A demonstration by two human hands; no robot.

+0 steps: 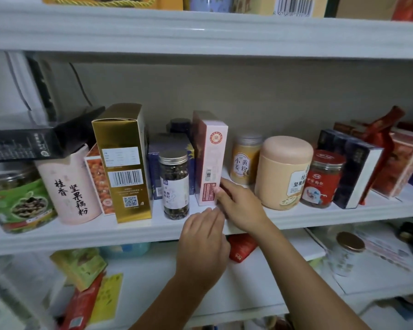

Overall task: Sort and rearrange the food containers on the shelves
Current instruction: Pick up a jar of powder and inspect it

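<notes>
A tall pink box (212, 160) stands upright on the middle shelf (134, 231). My right hand (239, 206) touches its lower right edge with the fingers at its base. My left hand (200, 244) hovers just below, fingers straight and pointing at the box's bottom corner, holding nothing. Left of the box stand a clear jar of dried tea with a silver lid (174, 184) and a gold box (123, 163). To the right are a yellow powder jar (244, 160), a peach round tin (281, 172) and a red-labelled jar (323, 178).
A green tin (17, 201) and a pink cylinder (69, 186) stand at the far left under a black box (34, 139). Dark blue boxes (353, 167) and red packages (396, 158) fill the right end. The lower shelf holds packets and a small jar (346, 253).
</notes>
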